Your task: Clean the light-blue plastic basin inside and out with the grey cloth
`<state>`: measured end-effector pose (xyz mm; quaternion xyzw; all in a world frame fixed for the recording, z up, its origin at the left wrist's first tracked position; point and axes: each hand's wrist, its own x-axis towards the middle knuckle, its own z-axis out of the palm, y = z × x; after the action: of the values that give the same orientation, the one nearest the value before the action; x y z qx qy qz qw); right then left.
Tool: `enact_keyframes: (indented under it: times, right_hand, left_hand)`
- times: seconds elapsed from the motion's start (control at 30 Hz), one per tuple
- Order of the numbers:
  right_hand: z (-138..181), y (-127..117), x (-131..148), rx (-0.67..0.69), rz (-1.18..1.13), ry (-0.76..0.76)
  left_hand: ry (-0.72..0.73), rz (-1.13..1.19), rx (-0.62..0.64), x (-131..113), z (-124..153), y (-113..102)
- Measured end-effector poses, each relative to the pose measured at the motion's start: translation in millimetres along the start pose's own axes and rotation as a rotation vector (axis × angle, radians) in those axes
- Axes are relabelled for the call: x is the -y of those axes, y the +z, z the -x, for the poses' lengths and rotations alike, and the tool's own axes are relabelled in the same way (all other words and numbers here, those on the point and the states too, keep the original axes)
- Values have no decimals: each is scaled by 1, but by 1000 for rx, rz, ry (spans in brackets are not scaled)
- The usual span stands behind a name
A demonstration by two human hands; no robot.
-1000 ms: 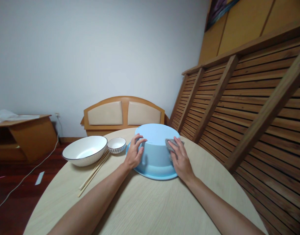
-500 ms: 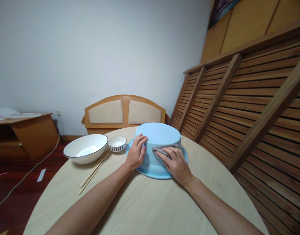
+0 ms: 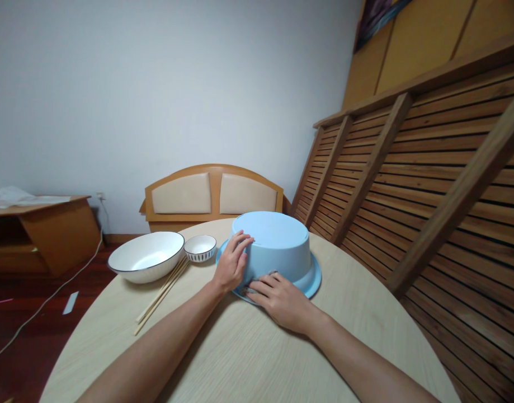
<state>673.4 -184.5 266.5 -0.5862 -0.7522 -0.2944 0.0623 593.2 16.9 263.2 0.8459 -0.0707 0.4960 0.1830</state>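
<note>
A light blue plastic basin [image 3: 277, 254] sits upside down on the round wooden table [image 3: 248, 358], its wide rim against the tabletop. My left hand [image 3: 231, 266] holds the basin at its left side, fingertips over the edge of the upturned bottom and thumb along the wall. In my right hand [image 3: 284, 302] is a grey cloth [image 3: 250, 286], pressed to the lower front wall near the rim. Most of the cloth is hidden beneath the fingers.
Left of the basin are a small patterned bowl [image 3: 200, 247], a large white bowl [image 3: 147, 257] with a dark rim, and several wooden chopsticks [image 3: 164, 294]. Beyond the table stands a headboard [image 3: 215, 193]. A slatted wooden frame [image 3: 408, 184] leans at the right.
My right hand has slid the cloth down and to the left, from the upper front wall of the basin to near its rim. The left hand keeps its place.
</note>
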Motion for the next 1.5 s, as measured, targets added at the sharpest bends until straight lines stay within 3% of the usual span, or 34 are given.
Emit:
enact_keyframes:
  times: [0.27,0.53,0.8,1.0,1.23,1.43,1.5]
  right_hand:
    - [37,-32,-35,97,-181,-53]
    - [21,-13,-19,-42,-35,-93]
    - [31,-24,-30,87,-134,-51]
    - [15,-11,-14,-82,67,-30]
    - [-6,-12,-14,-283,305,175]
    - [11,-9,-20,-144,111,-87]
    - [14,-11,-23,-153,115,-79]
  left_hand:
    - [-18,29,8,-1,-2,-1]
    - [-23,50,5,-2,-3,1]
    - [-22,89,9,1,-6,-4]
    - [-16,107,-30,3,-5,-2]
    - [-14,114,-49,2,-4,2]
    - [-32,141,-38,3,-3,2]
    - [-37,151,-41,4,-4,1]
